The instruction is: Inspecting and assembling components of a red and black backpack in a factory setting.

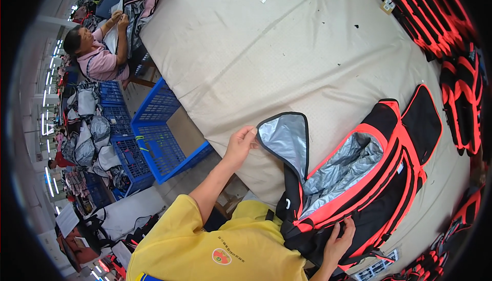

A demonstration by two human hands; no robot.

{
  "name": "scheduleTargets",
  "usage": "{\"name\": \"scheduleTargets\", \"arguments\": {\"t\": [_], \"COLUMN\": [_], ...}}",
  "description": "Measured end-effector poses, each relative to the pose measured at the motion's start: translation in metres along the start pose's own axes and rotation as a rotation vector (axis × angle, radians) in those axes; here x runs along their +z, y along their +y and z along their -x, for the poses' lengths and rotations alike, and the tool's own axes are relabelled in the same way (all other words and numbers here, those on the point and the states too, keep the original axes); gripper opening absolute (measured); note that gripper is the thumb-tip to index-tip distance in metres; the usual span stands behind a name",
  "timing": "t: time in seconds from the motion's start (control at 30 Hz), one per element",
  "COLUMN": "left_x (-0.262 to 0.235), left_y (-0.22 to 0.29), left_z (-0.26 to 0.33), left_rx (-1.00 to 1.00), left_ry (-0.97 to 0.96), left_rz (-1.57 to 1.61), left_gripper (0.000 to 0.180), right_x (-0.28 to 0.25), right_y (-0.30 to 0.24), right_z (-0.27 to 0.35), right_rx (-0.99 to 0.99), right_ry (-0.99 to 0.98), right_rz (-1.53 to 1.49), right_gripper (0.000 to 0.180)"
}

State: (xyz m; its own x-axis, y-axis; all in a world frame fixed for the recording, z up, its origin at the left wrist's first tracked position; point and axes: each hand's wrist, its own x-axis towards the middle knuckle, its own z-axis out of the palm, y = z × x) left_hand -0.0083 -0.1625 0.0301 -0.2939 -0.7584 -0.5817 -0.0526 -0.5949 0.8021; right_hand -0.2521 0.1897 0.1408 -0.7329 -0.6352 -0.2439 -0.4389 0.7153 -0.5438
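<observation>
A black insulated bag (376, 204) with bright red-orange trim lies tilted at the table's near right side. Its mouth gapes and shows crinkled silver lining (342, 171). My left hand (241, 146) pinches the edge of the bag's raised flap (286, 135), which is silver inside with black binding. Lower down, my right hand (339, 242) grips the black fabric of the near side, just below a trimmed seam. A black panel with red-orange edging (424, 124) stands out at the bag's far end.
A large table with a beige cover (246, 50) stretches ahead. Stacks of black and red-orange bags (423, 17) line the right edge. Blue plastic crates (163, 150) stand left of the table. Farther left, a seated co-worker (100, 58) handles fabric pieces.
</observation>
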Motion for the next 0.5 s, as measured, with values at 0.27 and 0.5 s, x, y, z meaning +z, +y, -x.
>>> {"name": "scheduleTargets", "arguments": {"t": [0.27,0.5], "left_x": [0.001,0.015], "left_y": [0.0,0.004], "left_z": [0.002,0.002], "left_rx": [0.026,0.114], "left_ry": [-0.033,-0.017], "left_rz": [0.0,-0.077], "left_gripper": [0.023,0.028], "right_x": [0.001,0.001], "right_y": [-0.001,0.001], "right_z": [-0.001,-0.004], "right_rx": [0.008,-0.044], "right_ry": [0.003,0.048], "right_rz": [-0.01,0.028], "right_gripper": [0.027,0.025]}}
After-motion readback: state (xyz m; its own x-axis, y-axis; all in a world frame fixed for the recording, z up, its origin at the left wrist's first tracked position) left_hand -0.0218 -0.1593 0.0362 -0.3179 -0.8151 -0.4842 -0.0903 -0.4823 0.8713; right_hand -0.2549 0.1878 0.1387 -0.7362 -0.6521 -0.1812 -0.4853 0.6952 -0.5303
